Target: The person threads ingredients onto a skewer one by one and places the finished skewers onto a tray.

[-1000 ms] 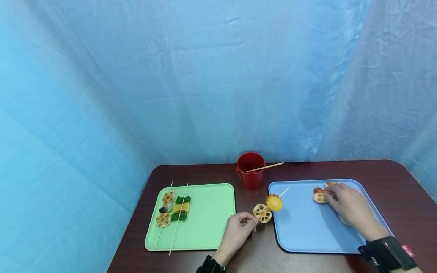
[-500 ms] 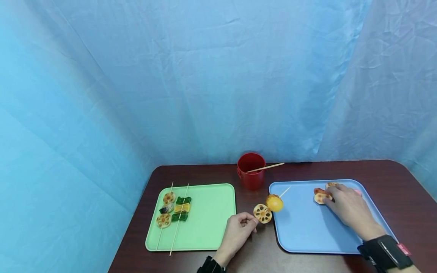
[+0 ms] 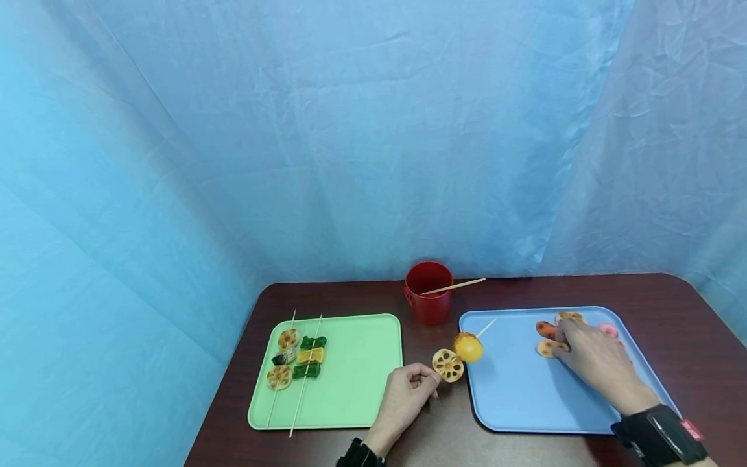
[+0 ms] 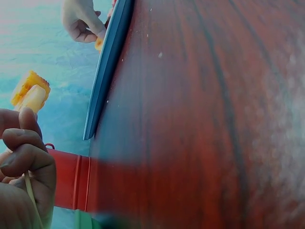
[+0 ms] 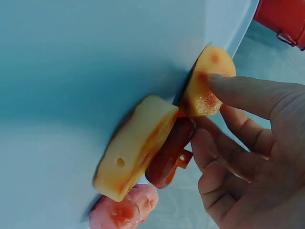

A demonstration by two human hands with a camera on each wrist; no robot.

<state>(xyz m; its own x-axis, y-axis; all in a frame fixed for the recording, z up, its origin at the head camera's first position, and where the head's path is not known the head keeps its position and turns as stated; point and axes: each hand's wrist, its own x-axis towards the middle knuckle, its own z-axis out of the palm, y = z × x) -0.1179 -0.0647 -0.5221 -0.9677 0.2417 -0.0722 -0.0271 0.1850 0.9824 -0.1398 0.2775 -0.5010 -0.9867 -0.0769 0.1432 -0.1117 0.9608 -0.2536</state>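
Note:
My left hand (image 3: 406, 397) pinches the lower end of a bamboo skewer (image 4: 29, 191) between the two trays. Threaded on it are a lotus root slice (image 3: 448, 366) and a yellow corn piece (image 3: 469, 347), with the stick's tip (image 3: 487, 327) poking out beyond. Over the blue tray (image 3: 513, 402), my right hand (image 3: 601, 363) pinches a yellow, brown-spotted slice (image 5: 212, 71), thumb on its face and fingers behind. Close beside it lie a reddish-brown sausage (image 5: 167, 155) and a thick browned slice with a hole in its side (image 5: 136, 148). A pink piece (image 3: 608, 329) sits to the right.
On the green tray (image 3: 356, 376) at left lie two loaded skewers, one with lotus root slices (image 3: 279, 377), the other with green and yellow pieces (image 3: 310, 355). A red cup (image 3: 428, 305) holding a stick (image 3: 461, 285) stands behind, between the trays.
My right hand's fingers have shifted slightly, and the yellow slice has moved toward the near side, apart from the sausage. More of the pink piece shows. The left hand and its skewer stay nearly still.

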